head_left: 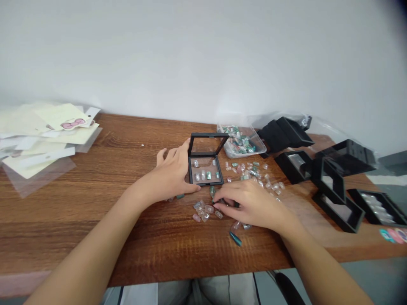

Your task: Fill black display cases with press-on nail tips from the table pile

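A small black display case point(206, 184) stands with its windowed lid raised, several press-on nails point(203, 174) laid out inside it. My left hand point(171, 173) grips the case along its left side, the thumb at the front edge and the fingers behind. Just in front of the case, my right hand point(251, 203) reaches down among loose nails point(205, 209), thumb and forefinger pinched close together. Whatever sits between those fingertips is too small and covered to make out. One long dark-green nail point(235, 238) lies nearer the table edge, below the right hand.
A clear plastic tub point(260, 148) heaped with nails stands against the wall. More nails point(254, 171) are scattered beside it. Several black cases point(327, 180) crowd the right, some in clear plastic. Pale cards and sleeves point(47, 140) are piled at the left of the wooden table point(133, 140).
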A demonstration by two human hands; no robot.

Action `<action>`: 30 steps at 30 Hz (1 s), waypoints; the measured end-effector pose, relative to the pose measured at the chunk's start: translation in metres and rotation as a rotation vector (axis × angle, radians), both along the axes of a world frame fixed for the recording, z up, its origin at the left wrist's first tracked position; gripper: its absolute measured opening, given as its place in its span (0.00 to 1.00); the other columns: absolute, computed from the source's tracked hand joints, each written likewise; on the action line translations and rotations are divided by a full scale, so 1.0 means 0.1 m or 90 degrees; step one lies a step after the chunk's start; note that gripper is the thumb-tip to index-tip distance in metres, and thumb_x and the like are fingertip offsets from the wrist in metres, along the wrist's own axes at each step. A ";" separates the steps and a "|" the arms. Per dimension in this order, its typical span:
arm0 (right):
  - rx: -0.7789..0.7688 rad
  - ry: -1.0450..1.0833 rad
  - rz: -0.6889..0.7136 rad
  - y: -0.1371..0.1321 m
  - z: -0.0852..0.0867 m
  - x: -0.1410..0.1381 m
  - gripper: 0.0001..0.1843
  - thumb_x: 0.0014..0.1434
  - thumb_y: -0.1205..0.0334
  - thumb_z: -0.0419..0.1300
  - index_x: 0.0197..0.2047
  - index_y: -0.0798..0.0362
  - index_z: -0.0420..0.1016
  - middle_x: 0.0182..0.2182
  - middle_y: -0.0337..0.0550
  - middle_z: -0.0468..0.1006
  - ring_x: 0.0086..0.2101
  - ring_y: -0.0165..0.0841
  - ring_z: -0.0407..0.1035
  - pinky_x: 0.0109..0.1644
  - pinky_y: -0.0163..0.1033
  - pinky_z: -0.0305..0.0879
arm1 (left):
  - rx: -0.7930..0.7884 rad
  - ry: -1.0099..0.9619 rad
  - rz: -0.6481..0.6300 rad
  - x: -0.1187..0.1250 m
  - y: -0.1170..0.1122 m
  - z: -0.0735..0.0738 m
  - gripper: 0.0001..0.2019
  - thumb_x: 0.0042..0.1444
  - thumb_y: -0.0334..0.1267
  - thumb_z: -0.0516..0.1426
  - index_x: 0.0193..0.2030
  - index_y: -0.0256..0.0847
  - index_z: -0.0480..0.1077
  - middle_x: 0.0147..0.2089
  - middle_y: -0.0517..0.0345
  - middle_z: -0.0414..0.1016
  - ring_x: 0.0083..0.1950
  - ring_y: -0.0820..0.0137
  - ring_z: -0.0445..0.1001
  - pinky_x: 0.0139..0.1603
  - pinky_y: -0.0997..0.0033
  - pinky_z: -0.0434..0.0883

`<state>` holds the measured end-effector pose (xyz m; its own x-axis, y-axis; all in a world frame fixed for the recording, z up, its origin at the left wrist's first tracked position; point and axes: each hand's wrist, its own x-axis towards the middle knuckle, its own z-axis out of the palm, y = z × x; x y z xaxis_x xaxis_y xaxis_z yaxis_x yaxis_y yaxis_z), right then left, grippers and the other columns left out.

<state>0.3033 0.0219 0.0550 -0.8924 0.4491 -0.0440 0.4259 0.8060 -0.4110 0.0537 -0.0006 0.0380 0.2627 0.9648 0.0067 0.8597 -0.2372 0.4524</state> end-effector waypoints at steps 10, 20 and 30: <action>0.068 -0.005 -0.053 -0.10 -0.08 -0.09 0.10 0.67 0.55 0.57 0.38 0.52 0.74 0.27 0.37 0.77 0.28 0.30 0.70 0.32 0.35 0.53 | 0.017 -0.009 0.002 -0.01 0.00 -0.02 0.60 0.47 0.55 0.64 0.74 0.38 0.28 0.70 0.37 0.52 0.71 0.47 0.52 0.69 0.42 0.41; 0.072 -0.056 -0.059 -0.12 -0.03 -0.10 0.10 0.64 0.59 0.58 0.32 0.53 0.70 0.27 0.37 0.76 0.27 0.29 0.67 0.30 0.36 0.46 | 0.024 0.007 -0.004 -0.01 0.00 -0.04 0.60 0.48 0.57 0.63 0.74 0.36 0.27 0.69 0.35 0.53 0.71 0.47 0.52 0.69 0.43 0.41; 0.078 0.033 -0.098 -0.09 -0.04 -0.08 0.09 0.66 0.60 0.55 0.36 0.53 0.74 0.25 0.38 0.76 0.25 0.29 0.68 0.30 0.35 0.51 | 0.023 0.006 -0.003 -0.02 0.00 -0.03 0.58 0.49 0.56 0.62 0.74 0.37 0.28 0.68 0.35 0.55 0.70 0.47 0.53 0.69 0.43 0.42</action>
<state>0.2958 0.0125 0.0513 -0.8124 0.5797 0.0632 0.5288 0.7781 -0.3389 0.0521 -0.0007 0.0352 0.2677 0.9627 0.0394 0.8628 -0.2577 0.4348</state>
